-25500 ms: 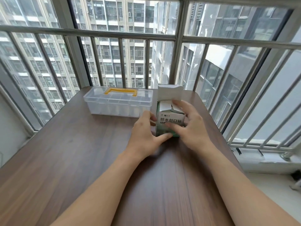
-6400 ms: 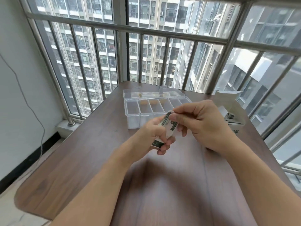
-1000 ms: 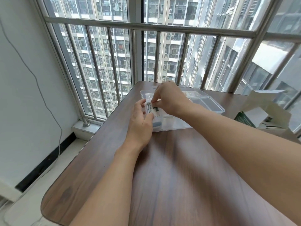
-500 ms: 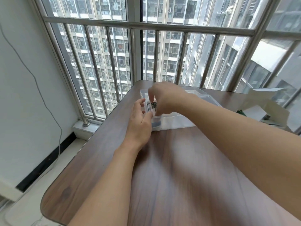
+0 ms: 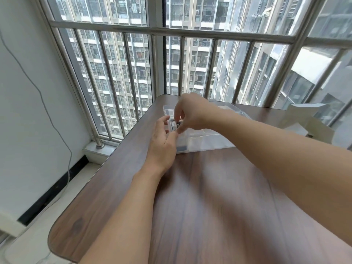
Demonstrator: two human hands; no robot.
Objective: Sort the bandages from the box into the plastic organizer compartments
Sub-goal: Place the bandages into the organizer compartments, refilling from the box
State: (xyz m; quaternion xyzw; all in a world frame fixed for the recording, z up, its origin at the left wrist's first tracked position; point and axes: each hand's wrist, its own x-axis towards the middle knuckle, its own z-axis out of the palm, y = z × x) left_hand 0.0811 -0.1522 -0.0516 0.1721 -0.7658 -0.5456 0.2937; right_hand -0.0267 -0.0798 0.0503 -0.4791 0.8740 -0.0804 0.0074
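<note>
Right hand point(image 5: 192, 113) pinches bandages point(image 5: 176, 125) over the organizer point(image 5: 205, 141), left end; left hand point(image 5: 162, 141), fingers relaxed, beside it. Box point(image 5: 308, 122) far right on bench point(image 5: 200, 197).

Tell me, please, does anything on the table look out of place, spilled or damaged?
Nothing stands out. The organizer sits flat on the table. The right hand pinches a bandage over its left end, with the left hand beside it. The box stands open at the right, nothing spilled.
</note>
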